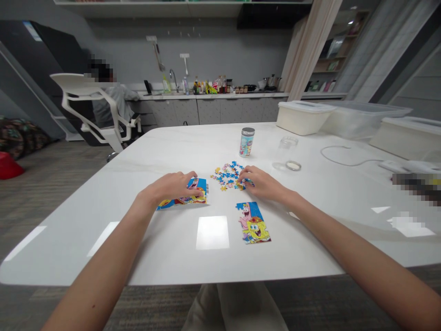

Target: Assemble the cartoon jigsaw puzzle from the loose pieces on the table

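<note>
My left hand is closed on a printed picture card, its thumb across the front and its other fingers at the top edge. The card shows a yellow and a pink cartoon figure and lies tilted a little off the table. My right hand is at the right side of a loose pile of jigsaw pieces, fingertips pinched at a puzzle piece that they mostly cover. In front of it lies a joined section of the jigsaw, with the same figures and uneven left and upper edges.
A printed can with a metal lid stands behind the pile. To its right are a clear jar and a ring-shaped lid. Storage boxes and a white cable occupy the right side. A person sits in a chair at the back left.
</note>
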Motion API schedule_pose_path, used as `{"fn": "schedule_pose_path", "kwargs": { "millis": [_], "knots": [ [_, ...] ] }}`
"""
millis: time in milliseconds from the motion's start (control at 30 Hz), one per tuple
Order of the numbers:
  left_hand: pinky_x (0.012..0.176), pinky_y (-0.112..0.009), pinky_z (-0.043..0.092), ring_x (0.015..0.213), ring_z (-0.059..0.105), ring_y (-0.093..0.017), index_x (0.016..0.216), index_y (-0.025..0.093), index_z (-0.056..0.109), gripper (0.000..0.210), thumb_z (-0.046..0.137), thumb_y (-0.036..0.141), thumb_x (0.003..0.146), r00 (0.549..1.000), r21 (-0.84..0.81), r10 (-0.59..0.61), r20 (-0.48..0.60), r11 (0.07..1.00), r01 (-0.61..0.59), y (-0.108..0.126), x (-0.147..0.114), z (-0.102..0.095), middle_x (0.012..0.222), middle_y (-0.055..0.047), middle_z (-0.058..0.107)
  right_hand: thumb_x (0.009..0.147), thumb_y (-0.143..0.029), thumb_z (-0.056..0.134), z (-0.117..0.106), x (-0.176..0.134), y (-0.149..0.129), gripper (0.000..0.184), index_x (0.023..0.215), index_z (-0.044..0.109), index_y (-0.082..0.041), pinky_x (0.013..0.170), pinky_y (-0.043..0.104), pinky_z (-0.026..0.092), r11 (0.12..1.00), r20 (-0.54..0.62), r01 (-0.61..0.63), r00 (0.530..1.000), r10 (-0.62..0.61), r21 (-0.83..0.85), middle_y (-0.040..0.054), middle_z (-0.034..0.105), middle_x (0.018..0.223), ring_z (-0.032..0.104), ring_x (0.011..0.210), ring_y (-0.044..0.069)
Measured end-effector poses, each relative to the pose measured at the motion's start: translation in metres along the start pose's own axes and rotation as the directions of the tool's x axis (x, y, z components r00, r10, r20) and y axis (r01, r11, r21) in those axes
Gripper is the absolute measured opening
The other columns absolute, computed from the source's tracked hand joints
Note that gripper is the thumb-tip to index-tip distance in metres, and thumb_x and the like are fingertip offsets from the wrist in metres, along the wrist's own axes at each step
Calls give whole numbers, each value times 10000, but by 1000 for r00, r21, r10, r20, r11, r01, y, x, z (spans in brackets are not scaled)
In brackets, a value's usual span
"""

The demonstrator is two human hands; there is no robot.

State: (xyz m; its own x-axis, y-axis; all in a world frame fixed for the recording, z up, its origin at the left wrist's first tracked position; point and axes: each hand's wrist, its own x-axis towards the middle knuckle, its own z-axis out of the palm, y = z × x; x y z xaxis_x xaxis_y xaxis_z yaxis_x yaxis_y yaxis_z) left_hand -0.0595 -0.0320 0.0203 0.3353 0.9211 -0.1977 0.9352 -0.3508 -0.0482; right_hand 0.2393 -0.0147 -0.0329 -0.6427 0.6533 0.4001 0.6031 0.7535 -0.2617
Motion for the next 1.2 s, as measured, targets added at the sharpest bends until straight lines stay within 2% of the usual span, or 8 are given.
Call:
{"fn": "schedule_pose_path", "kwargs": {
  "millis": [300,500,633,733,900,1033,1100,1200],
  "knots": [
    [588,-306,374,661,619,-265,1100,186,544,598,193,635,917,986,135,118,-116,986,-102,7,2,2,689,-88,640,756,-102,594,-4,-3,-2,156,870,670,-178,875,426,484,1000,67,-19,998,19,5,112,603,1010,582,956,254],
    [524,-291,314,539,530,-208,892,201,548,423,278,525,927,976,125,154,-153,983,-135,9,3,3,590,-41,566,730,-94,629,-5,-1,-3,157,840,595,-201,854,404,484,999,54,-14,998,12,45,86,591,978,567,944,244],
    [486,-277,290,460,400,-131,585,218,379,394,342,462,892,967,-139,202,-158,965,-224,11,3,5,492,14,420,751,-110,622,-6,-1,-4,130,800,556,-210,813,393,484,999,52,0,999,-2,52,75,592,937,564,908,239],
    [439,-268,297,426,301,-99,531,225,176,523,461,574,797,954,-505,292,-75,814,-289,5,0,6,453,45,260,772,-97,591,-6,-2,-5,116,782,557,-207,808,380,482,998,60,8,998,-12,62,78,596,932,569,903,232],
    [387,-297,354,405,283,-106,443,231,128,708,689,657,517,811,-704,542,218,663,-254,-11,-7,6,405,41,202,786,-98,569,-5,-1,-7,111,808,560,-206,779,382,482,999,69,17,997,-20,47,80,599,907,564,879,235],
    [392,-269,334,419,191,-72,531,226,26,721,579,683,603,935,-758,246,-254,550,-351,-1,-4,6,463,54,118,807,-109,550,-5,0,-7,102,831,547,-209,775,374,473,999,48,28,998,-29,25,74,596,890,562,868,229],
    [425,-250,344,441,173,-59,570,227,37,663,558,623,681,877,-711,43,-478,567,-415,6,0,6,494,62,127,819,-101,528,-5,0,-8,111,837,537,-210,769,362,468,999,22,29,999,-30,19,67,599,867,564,846,221],
    [536,-243,404,463,279,-69,526,221,113,542,532,477,756,807,-494,85,-585,752,-437,6,7,7,466,62,208,813,-79,507,-6,1,-9,133,842,531,-206,757,346,464,1000,-13,19,1000,-19,22,61,613,855,572,823,211]
  ]
}}
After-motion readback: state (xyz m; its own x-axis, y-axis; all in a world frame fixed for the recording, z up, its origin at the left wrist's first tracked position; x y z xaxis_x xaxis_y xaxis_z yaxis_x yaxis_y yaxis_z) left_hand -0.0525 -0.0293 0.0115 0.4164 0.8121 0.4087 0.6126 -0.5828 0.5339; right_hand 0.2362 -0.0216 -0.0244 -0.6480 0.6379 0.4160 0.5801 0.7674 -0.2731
